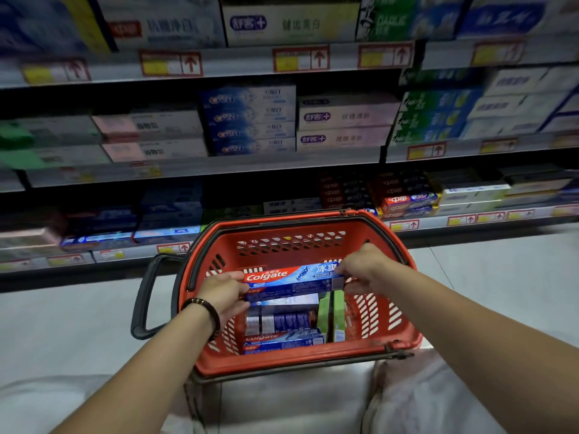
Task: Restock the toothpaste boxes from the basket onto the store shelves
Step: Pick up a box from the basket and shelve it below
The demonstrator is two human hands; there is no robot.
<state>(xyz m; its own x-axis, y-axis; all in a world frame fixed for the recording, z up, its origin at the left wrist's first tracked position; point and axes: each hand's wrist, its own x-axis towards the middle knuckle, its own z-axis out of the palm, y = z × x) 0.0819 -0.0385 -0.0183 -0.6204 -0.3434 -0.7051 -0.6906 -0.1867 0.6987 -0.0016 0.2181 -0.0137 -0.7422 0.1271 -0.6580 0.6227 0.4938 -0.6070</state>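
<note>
A red plastic basket (404,336) stands on the floor in front of me, below the shelves. Over it I hold a red-and-blue Colgate toothpaste box (294,278) level, lengthwise. My left hand (224,292) grips its left end and my right hand (365,267) pinches its right end. Inside the basket lie more boxes: a second Colgate box (282,341) at the near wall, a silver-and-purple one (279,321) and green boxes (332,314) standing on end.
Store shelves (219,164) packed with toothpaste boxes run across the view in three tiers, with price tags on their edges. The lowest shelf (125,253) sits just behind the basket. A black handle (142,296) sticks out from the basket's left. Pale floor lies on both sides.
</note>
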